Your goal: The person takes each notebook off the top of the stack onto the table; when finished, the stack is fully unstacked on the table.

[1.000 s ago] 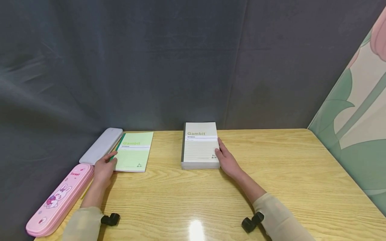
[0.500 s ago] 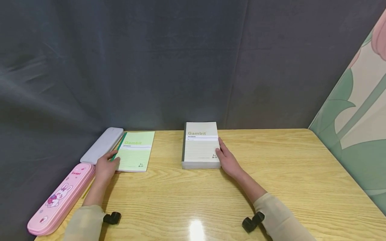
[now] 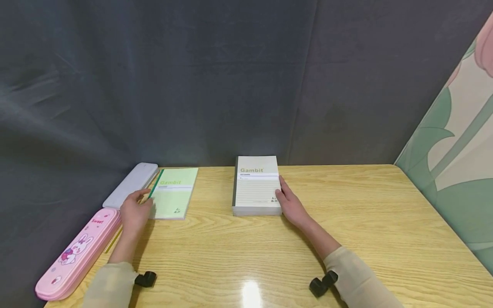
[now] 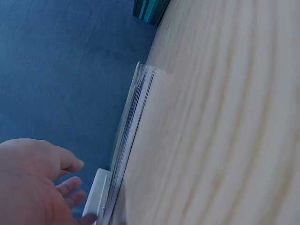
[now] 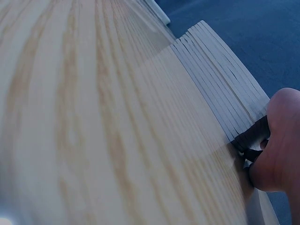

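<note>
Green Gambit notebook [image 3: 173,196]: lay flat at the table's [image 3: 215,261] left, well apart from the stack of grey-spined Gambit notebooks [image 3: 256,188].
Left hand [image 3: 135,212]: was loosely spread beside the green spine, gripping nothing; contact was unclear.
Right hand [image 3: 294,209]: lay along the stack's right side, fingers fairly straight, thumb at the cover's edge.
Notebook work: seemed to be straightening; next called for gentle, even pressure.

The green notebook [image 3: 173,197] says "Gambit", and so does the white notebook [image 3: 256,188]. The pink case [image 3: 78,256] says "Sweet". Each notebook has an "A" near its bottom right corner; the other tiny words are too blurry to read.
</note>
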The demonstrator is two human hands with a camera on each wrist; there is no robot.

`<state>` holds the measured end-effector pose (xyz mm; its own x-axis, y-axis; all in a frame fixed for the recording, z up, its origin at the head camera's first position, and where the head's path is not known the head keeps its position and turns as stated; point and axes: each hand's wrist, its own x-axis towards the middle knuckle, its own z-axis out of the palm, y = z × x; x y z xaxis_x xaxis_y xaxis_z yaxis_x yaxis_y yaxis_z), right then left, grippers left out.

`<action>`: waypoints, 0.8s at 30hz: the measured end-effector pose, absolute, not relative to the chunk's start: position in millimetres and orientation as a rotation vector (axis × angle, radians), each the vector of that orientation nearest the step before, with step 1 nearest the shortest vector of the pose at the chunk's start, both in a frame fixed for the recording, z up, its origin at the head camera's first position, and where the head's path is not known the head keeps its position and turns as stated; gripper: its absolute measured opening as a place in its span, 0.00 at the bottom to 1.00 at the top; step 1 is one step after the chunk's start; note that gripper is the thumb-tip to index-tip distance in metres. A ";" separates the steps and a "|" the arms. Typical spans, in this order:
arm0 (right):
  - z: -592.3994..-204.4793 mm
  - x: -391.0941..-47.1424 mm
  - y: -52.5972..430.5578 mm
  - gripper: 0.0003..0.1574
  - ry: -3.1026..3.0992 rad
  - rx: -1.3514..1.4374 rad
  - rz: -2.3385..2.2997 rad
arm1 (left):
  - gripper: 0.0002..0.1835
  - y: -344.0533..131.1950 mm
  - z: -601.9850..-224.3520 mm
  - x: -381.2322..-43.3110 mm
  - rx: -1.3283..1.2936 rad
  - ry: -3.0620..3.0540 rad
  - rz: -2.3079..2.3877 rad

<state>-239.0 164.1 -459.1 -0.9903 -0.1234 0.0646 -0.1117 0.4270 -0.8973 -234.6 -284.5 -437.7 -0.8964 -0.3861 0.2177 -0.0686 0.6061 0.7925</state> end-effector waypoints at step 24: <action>-460.0 -239.4 163.3 0.38 2.653 -0.204 -1.648 | 0.16 -232.0 -432.5 -245.0 0.103 -2.495 -1.510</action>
<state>-239.4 163.3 -460.0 -0.9914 -0.1168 0.0583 -0.1040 0.4371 -0.8934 -245.0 -232.0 -432.5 -0.9727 -0.1742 0.1533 0.0551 0.4685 0.8818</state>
